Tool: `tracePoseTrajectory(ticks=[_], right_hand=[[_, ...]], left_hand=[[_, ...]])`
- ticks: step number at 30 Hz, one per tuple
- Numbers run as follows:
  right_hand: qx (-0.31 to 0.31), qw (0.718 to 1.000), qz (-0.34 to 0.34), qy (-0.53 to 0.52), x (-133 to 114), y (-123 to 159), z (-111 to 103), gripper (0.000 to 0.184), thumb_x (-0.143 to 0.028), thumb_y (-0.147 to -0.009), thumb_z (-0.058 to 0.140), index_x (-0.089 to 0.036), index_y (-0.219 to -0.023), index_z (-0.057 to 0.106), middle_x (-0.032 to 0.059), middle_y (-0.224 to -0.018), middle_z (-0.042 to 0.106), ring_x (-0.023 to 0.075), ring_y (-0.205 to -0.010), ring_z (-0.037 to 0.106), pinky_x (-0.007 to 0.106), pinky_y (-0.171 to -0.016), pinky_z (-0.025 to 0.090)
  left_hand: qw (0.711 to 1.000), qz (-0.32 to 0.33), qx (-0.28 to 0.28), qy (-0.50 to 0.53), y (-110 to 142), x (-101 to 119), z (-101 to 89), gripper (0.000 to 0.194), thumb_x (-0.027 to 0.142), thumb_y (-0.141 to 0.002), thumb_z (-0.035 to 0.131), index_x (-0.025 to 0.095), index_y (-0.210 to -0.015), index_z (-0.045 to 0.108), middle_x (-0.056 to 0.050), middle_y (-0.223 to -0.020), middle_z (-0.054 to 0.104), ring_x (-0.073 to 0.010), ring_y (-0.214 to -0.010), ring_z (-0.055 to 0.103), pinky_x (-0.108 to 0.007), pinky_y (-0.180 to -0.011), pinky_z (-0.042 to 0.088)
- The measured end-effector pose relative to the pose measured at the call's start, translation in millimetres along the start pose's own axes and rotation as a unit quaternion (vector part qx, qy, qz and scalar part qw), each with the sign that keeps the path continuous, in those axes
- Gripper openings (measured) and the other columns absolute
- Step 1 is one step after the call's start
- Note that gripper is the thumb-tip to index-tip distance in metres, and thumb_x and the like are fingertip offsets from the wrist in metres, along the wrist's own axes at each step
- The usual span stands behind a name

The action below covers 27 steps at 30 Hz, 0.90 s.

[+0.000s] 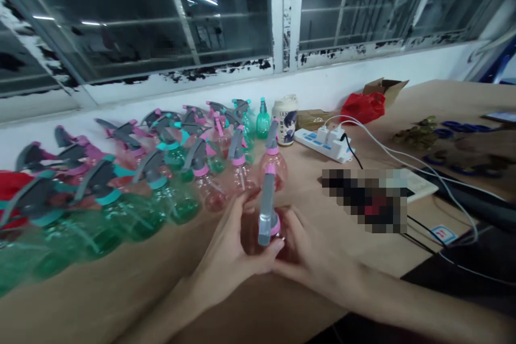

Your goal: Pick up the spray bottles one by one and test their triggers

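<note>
A pink spray bottle (262, 236) with a grey trigger head (266, 209) and a pink collar stands on the wooden table (121, 290), cupped between both hands. My left hand (229, 252) wraps its left side, thumb across the front. My right hand (310, 252) is pressed to its right side. Just behind it stand two more pink spray bottles (273, 164) (239, 172).
Several green and pink spray bottles (133, 193) crowd the table's left side below the window. A white power strip (324, 142) with cables, a printed can (285, 118), a red bag (363, 106), a cardboard box (385, 86) and blue rings (463, 129) lie to the right.
</note>
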State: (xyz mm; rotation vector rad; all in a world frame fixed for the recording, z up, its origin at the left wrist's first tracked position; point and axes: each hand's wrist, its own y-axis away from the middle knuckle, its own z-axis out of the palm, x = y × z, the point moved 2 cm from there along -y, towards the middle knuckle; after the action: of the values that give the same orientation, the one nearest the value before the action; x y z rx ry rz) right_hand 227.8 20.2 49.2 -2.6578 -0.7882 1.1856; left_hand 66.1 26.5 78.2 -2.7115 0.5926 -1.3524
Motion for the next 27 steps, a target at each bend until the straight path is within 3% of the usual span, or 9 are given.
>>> tracePoseTrajectory(ticks=[4,8,13,16,21,24,27], right_hand=[[-0.014,0.998,-0.064,-0.017,-33.4,-1.8,30.0,0.056,-0.056,-0.071,0.063,-0.017,-0.108,0.05,0.0086,-0.101,0.058,0.0251,-0.095,0.053,0.041,-0.079,0.047],[-0.014,0.995,-0.102,-0.008,-54.3,-7.5,58.0,0.06,-0.062,-0.07,0.06,-0.012,-0.103,0.053,0.0109,-0.097,0.059,0.0262,-0.092,0.053,0.043,-0.08,0.046],[-0.079,0.986,-0.142,-0.038,-62.2,-13.3,72.3,0.083,-0.063,-0.067,0.062,-0.014,-0.13,0.038,0.013,-0.117,0.054,0.027,-0.106,0.05,0.043,-0.091,0.042],[-0.127,0.984,-0.127,-0.019,-53.2,-17.9,68.5,0.083,-0.059,-0.072,0.061,-0.016,-0.136,0.03,0.0134,-0.122,0.054,0.027,-0.111,0.05,0.043,-0.094,0.041],[-0.16,0.98,-0.117,0.003,-19.7,-23.8,70.1,0.07,-0.057,-0.078,0.055,-0.02,-0.133,0.034,0.0122,-0.133,0.047,0.0266,-0.123,0.042,0.045,-0.101,0.036],[-0.159,0.982,-0.106,-0.001,-0.7,-25.1,77.0,0.062,-0.054,-0.081,0.053,-0.02,-0.131,0.037,0.012,-0.129,0.049,0.0243,-0.12,0.046,0.044,-0.099,0.038],[-0.132,0.981,-0.138,0.021,13.5,-26.3,80.6,0.051,-0.05,-0.082,0.054,-0.02,-0.122,0.046,0.0115,-0.124,0.053,0.0236,-0.117,0.048,0.044,-0.098,0.04]], left_hand=[[0.998,-0.005,0.058,0.004,25.5,-3.8,-16.5,0.055,0.033,-0.076,0.064,0.027,-0.123,0.036,-0.004,-0.106,0.059,-0.0226,-0.094,0.06,-0.04,-0.083,0.048],[0.988,-0.046,0.144,0.002,48.3,-14.3,-32.2,0.041,0.032,-0.079,0.059,0.025,-0.116,0.044,-0.004,-0.101,0.061,-0.0209,-0.091,0.061,-0.037,-0.082,0.048],[0.98,-0.046,0.194,-0.002,66.8,-16.1,-52.5,0.027,0.02,-0.074,0.05,0.025,-0.1,0.053,0.002,-0.077,0.058,-0.0164,-0.067,0.058,-0.029,-0.064,0.049],[0.981,-0.046,0.19,0.002,67.6,-16.8,-60.5,0.021,0.019,-0.07,0.047,0.025,-0.09,0.051,0.005,-0.066,0.049,-0.0145,-0.056,0.05,-0.026,-0.054,0.045],[0.989,-0.033,0.146,0.005,56.8,-20.7,-63.9,0.022,0.013,-0.069,0.046,0.025,-0.088,0.046,0.006,-0.066,0.044,-0.0118,-0.054,0.043,-0.023,-0.054,0.042],[0.991,-0.016,0.136,0.008,50.1,-20.6,-64.8,0.024,0.011,-0.067,0.047,0.024,-0.087,0.047,0.005,-0.069,0.045,-0.0116,-0.055,0.043,-0.023,-0.054,0.041],[0.99,0.003,0.141,0.001,46.8,-20.7,-64.0,0.026,0.01,-0.067,0.046,0.024,-0.089,0.049,0.005,-0.067,0.042,-0.0115,-0.056,0.043,-0.023,-0.053,0.04]])
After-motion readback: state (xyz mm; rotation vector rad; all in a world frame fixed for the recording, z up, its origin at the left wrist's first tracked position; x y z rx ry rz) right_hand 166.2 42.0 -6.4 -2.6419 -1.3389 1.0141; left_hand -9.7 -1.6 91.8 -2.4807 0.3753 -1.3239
